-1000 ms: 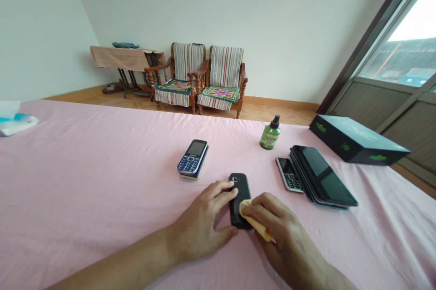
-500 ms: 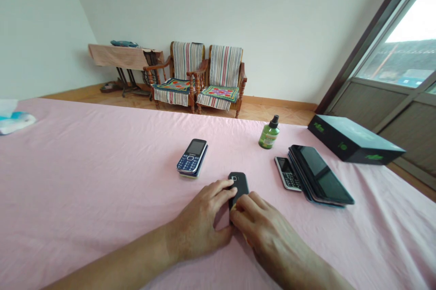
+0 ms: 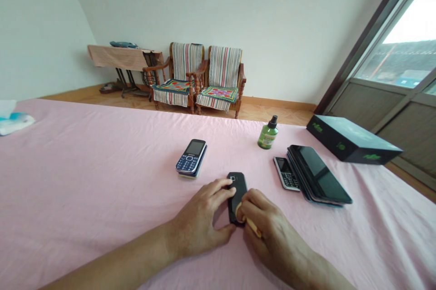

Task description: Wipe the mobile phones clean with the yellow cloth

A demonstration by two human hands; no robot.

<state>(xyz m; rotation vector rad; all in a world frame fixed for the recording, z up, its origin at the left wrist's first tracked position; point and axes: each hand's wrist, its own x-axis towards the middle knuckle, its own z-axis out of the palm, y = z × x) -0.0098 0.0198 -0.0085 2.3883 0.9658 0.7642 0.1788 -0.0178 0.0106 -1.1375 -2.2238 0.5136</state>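
Note:
A small black phone lies face down on the pink tablecloth. My left hand rests beside it, fingers curled against its left edge and holding it steady. My right hand presses a folded yellow cloth onto the phone's lower half, fingers closed over the cloth. Only the phone's upper end with its camera shows.
A blue keypad phone lies to the left. A green spray bottle, a small keypad phone, stacked dark tablets and a black box sit at the right. A tissue pack lies far left. Two chairs stand behind.
My right hand with the cloth slid left and up across the black phone, then back a little. My left hand kept its hold on the phone's edge.

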